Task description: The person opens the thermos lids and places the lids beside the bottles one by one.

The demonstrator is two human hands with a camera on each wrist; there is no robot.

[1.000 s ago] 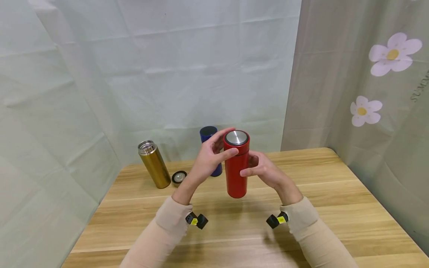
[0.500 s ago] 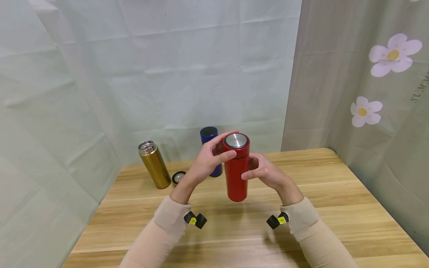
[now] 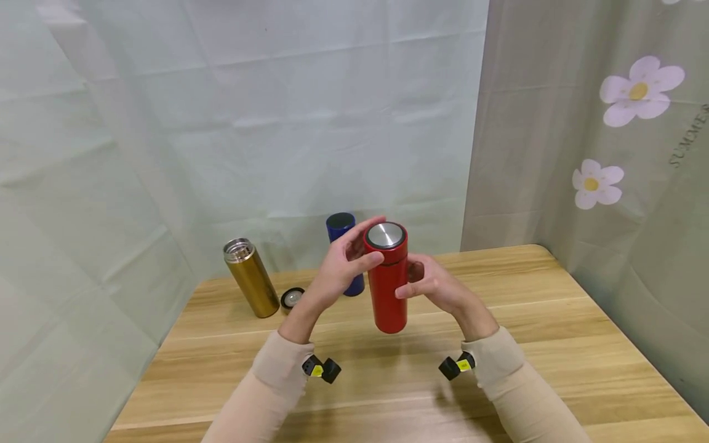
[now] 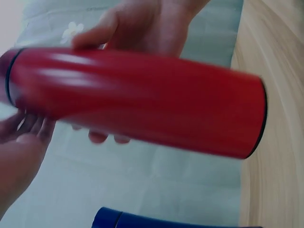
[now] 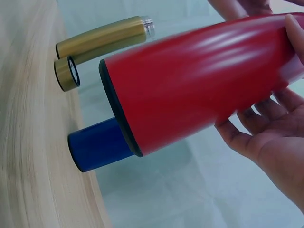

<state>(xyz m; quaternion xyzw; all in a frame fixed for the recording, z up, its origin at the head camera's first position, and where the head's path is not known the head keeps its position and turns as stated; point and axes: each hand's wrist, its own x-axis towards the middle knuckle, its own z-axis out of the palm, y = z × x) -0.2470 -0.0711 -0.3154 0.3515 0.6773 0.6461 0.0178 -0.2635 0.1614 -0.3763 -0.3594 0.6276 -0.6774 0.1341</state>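
Between both hands, a red thermos flask (image 3: 389,294) is held upright above the table, its silver-topped lid (image 3: 386,235) in place. My left hand (image 3: 344,261) grips the lid end, thumb across the near side and fingers around the far side. Lower on the body, my right hand (image 3: 434,284) grips the flask from the right, with the thumb in front. In the right wrist view, the black-edged base of the flask (image 5: 199,85) hangs free. The left wrist view shows the right hand's fingertips (image 4: 98,137) curled past the body.
A gold flask (image 3: 253,283) stands uncapped at the left of the wooden table (image 3: 498,381), its mouth bare. Its lid (image 3: 292,298) lies beside it. Behind my left hand stands a blue flask (image 3: 340,225), partly hidden. Pale curtains (image 3: 332,123) hang behind the table.
The red flask and both hands have dropped slightly in view, with both grips kept. The head view has shifted a little. The gold and blue flasks stay where they stood.
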